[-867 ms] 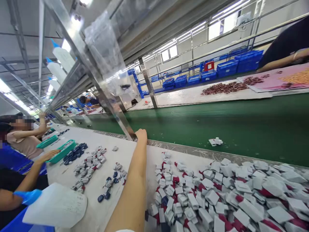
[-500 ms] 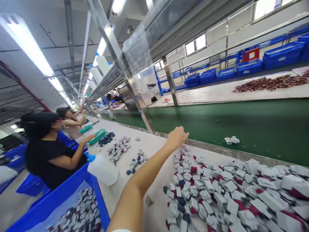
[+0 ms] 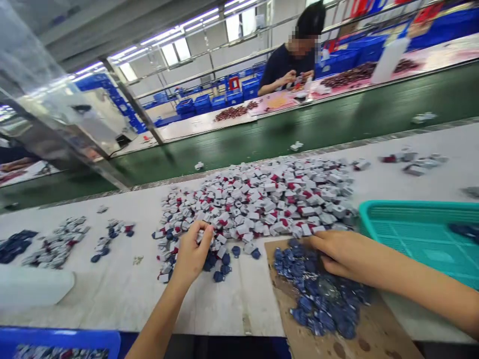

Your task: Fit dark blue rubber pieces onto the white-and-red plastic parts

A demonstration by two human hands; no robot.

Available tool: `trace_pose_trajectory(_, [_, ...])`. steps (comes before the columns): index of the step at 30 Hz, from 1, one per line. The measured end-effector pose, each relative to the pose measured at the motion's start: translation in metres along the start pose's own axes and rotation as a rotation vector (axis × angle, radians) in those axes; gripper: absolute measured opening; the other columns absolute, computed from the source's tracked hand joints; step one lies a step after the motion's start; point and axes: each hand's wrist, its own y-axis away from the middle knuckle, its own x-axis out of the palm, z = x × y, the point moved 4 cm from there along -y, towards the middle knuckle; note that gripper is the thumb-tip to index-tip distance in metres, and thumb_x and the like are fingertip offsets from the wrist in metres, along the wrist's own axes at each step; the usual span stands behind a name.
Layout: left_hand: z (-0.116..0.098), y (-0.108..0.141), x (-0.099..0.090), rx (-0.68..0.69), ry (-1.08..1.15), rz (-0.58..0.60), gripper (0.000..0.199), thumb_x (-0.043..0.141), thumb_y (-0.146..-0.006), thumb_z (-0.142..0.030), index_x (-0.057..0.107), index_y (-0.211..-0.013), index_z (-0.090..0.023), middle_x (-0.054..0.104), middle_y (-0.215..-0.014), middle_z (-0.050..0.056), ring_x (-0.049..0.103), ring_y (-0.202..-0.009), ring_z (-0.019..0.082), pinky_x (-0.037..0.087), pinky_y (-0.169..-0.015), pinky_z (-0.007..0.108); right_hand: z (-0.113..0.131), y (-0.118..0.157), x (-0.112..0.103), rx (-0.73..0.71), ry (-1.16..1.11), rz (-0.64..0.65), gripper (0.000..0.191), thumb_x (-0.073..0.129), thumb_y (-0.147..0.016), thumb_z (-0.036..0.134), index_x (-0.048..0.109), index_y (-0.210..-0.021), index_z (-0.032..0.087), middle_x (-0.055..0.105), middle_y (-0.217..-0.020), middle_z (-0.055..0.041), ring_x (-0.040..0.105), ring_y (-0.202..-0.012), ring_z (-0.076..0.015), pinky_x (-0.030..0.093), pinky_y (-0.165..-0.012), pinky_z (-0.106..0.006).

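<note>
My left hand (image 3: 192, 252) is at the near left edge of a heap of small light-grey and dark-red plastic parts (image 3: 258, 199). Its thumb and fingers are pinched; what they hold, if anything, I cannot make out. Dark blue parts (image 3: 220, 271) lie beside and below it. My right hand (image 3: 337, 252) reaches in from the right, above a pile of shiny dark blue plastic parts (image 3: 322, 304) on a brown cardboard sheet (image 3: 279, 299). Its fingers are apart, their tips touching the border between both heaps and partly hidden.
A teal basket (image 3: 411, 205) stands at right, holding a dark blue item. A green conveyor belt (image 3: 239, 142) runs behind the table. A white jug (image 3: 37, 284) lies at left, above a blue bin (image 3: 67, 336). Across the belt a person (image 3: 288, 65) handles small parts.
The view has swung right and down onto the heap. My left hand has drawn back from the belt's edge to the heap's near side. My right hand has come into view.
</note>
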Motion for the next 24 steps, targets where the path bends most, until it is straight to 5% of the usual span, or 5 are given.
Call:
trace_pose_trajectory(5, [0.001,0.031,0.026,-0.022,0.072,-0.046,0.032,0.043,-0.093,-0.048,0.051,-0.076,-0.021,0.05,-0.063,-0.004,0.046,-0.053,0.014,0.037,-0.056,0.027,0.0,-0.001,-0.014,0.057,-0.034,0.048,0.028,0.054,-0.084,0.011,0.069,-0.108,0.017,0.069,-0.095,-0.0085,0.069,-0.085,-0.0239,0.051,-0.067,-0.03])
trace_pose_trajectory(11, [0.006,0.042,0.031,-0.008,0.091,-0.156,0.027,0.046,-0.093,-0.043,0.055,-0.079,-0.022,0.054,-0.065,-0.004,0.054,-0.06,0.016,0.041,-0.063,0.027,-0.015,0.038,-0.032,0.099,-0.153,0.073,0.036,0.044,-0.101,0.03,0.063,-0.131,0.029,0.07,-0.119,-0.0026,0.07,-0.1,-0.022,0.059,-0.078,-0.03])
trace_pose_trajectory(14, [0.006,0.039,0.031,0.051,0.053,-0.085,0.026,0.045,-0.093,-0.041,0.056,-0.078,-0.022,0.057,-0.063,-0.004,0.056,-0.06,0.016,0.043,-0.06,0.026,-0.035,0.062,-0.047,0.211,-0.135,-0.039,0.041,0.032,-0.105,0.038,0.063,-0.131,0.034,0.065,-0.13,0.0001,0.065,-0.114,-0.0233,0.058,-0.087,-0.033])
trace_pose_trajectory(17, [0.008,0.038,0.031,0.046,0.055,-0.055,0.028,0.046,-0.093,-0.043,0.056,-0.078,-0.023,0.056,-0.061,-0.004,0.053,-0.055,0.016,0.042,-0.056,0.026,-0.061,0.087,-0.056,0.399,-0.058,-0.192,0.046,0.03,-0.103,0.043,0.065,-0.127,0.026,0.065,-0.129,-0.0083,0.064,-0.113,-0.029,0.057,-0.085,-0.04])
trace_pose_trajectory(24, [0.015,0.04,0.035,-0.032,0.282,-0.072,0.02,0.044,-0.089,-0.039,0.056,-0.093,-0.024,0.066,-0.088,0.003,0.062,-0.075,0.02,0.049,-0.061,0.03,-0.068,0.099,-0.013,0.449,-0.12,-0.125,0.027,0.043,-0.094,0.022,0.063,-0.113,0.022,0.065,-0.109,-0.0122,0.066,-0.08,-0.0203,0.052,-0.062,-0.027])
